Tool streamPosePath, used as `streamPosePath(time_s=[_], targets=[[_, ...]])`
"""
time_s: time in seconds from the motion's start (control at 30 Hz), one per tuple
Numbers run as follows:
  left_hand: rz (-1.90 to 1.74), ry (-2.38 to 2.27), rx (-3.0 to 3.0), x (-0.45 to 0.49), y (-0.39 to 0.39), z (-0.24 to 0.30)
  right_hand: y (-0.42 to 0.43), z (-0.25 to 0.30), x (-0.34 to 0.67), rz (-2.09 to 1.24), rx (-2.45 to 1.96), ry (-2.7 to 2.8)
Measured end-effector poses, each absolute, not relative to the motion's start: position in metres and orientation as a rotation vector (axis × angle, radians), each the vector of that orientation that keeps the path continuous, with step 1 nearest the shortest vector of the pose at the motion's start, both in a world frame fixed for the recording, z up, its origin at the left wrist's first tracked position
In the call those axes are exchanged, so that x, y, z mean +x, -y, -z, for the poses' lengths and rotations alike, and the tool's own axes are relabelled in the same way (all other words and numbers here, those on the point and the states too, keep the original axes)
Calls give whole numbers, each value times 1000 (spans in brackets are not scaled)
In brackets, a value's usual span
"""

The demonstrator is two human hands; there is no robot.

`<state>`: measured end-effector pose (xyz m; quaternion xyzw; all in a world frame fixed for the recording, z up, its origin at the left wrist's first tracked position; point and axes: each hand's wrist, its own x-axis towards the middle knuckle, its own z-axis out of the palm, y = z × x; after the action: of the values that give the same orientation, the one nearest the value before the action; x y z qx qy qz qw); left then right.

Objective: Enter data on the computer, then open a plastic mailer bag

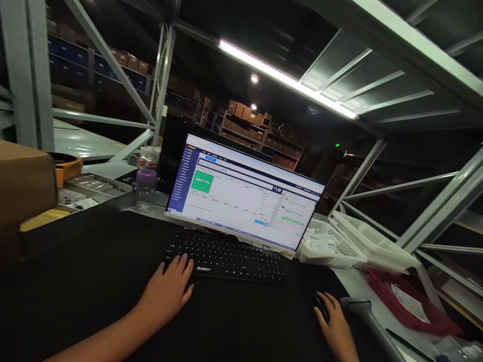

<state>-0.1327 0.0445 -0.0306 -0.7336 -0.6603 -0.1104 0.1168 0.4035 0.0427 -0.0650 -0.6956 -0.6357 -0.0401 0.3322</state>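
Note:
My left hand (168, 284) rests at the left end of a black keyboard (234, 261), fingers spread over its keys and the thumb held out to the side. At the right, my right hand (336, 324) is curled over a black computer mouse (320, 306), which shows only in part. Behind the keyboard stands a lit monitor (241, 201). On its screen are a dark blue side menu, a green square and a chat panel. A black desk mat (234, 322) lies under the keyboard and both hands.
A grey handheld scanner (368, 322) lies beside my right hand. Farther right are white plastic baskets (335, 260) and a red tray (433, 322) with papers. A purple-lidded bottle (145, 193) and a cardboard box (28, 183) stand left. Metal shelving (445, 213) frames the desk.

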Motion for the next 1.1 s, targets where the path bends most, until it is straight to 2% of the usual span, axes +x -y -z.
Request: streamPosePath(time_s=[0.63,0.77,1.0,1.1], targets=[[413,1891,-2157,-136,-48,34,-39,53,393,115,-1823,1616],[418,1850,-2157,-139,-52,43,-38,47,391,92,-1846,1645],[640,1699,-2146,-151,-69,71,-29,30,381,83,-1855,1680],[594,1696,-2120,-152,-70,72,-28,31,381,74,-1894,1668]])
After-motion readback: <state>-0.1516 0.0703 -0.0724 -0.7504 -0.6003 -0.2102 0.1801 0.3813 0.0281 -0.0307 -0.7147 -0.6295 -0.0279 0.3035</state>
